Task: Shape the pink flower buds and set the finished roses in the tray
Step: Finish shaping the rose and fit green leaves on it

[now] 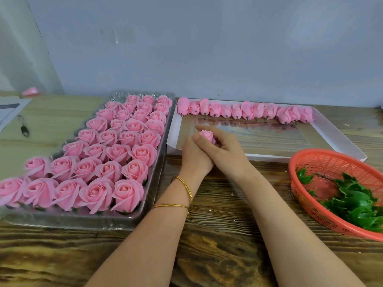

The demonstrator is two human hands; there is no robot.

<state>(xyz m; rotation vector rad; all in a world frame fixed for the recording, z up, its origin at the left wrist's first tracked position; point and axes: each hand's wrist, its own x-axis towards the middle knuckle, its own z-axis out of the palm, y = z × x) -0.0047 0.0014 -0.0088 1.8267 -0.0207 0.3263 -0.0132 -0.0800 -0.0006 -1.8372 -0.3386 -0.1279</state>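
At the middle of the wooden table, the left hand and right hand close together around one pink bud, fingers curled on it. Finished roses fill the clear tray at left. Unshaped buds line the white box's far edge, and an orange basket of green calyxes sits at right.

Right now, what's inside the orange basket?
Green leaf pieces, piled in the orange basket. Anything beneath the pile is covered; the basket's right side is out of frame.
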